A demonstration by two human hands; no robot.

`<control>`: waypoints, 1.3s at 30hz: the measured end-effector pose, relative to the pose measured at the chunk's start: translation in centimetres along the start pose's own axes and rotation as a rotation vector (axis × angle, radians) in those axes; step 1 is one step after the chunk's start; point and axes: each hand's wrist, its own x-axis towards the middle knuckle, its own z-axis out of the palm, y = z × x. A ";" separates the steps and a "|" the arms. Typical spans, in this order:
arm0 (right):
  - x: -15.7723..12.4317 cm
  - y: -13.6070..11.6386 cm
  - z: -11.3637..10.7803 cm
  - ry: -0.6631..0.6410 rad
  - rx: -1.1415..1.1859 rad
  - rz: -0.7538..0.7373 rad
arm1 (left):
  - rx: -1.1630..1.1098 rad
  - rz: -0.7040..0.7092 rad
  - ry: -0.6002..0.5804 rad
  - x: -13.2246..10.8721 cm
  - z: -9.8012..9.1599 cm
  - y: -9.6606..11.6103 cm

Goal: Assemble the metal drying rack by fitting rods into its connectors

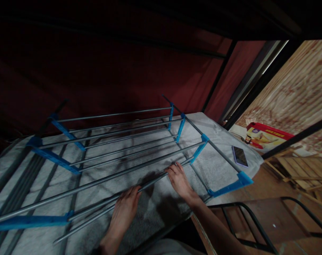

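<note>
A rack of grey metal tubes and blue plastic brackets lies on a pale, fuzzy blanket (153,216). One grey tube (83,225) has its left end free, just in front of the rack's nearest lower rod. My left hand (125,209) curls over this tube near its middle, its palm hidden from me. Farther right, my right hand (179,182) has its fingers closed on the tube, close to a blue bracket (199,151). Whether the tube's right end touches that bracket, I cannot tell. Another blue bracket (227,186) angles out at the near right corner.
Several loose grey tubes (22,184) lie together under the rack's left side. A phone (240,156) rests near the blanket's right edge. Beyond are a red and yellow box (268,136), a wooden slatted piece (301,170) and a dark metal-framed chair (272,219).
</note>
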 end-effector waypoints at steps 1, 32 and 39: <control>0.0 0.0 0.0 -0.003 -0.002 0.003 | -0.001 -0.003 -0.001 0.0 0.0 0.0; -0.4 0.0 0.4 0.072 0.051 0.016 | 0.034 0.039 -0.039 1.1 -1.0 0.9; -1.0 -0.2 1.9 0.074 0.117 -0.093 | 0.048 -0.010 -0.105 0.8 -1.9 2.5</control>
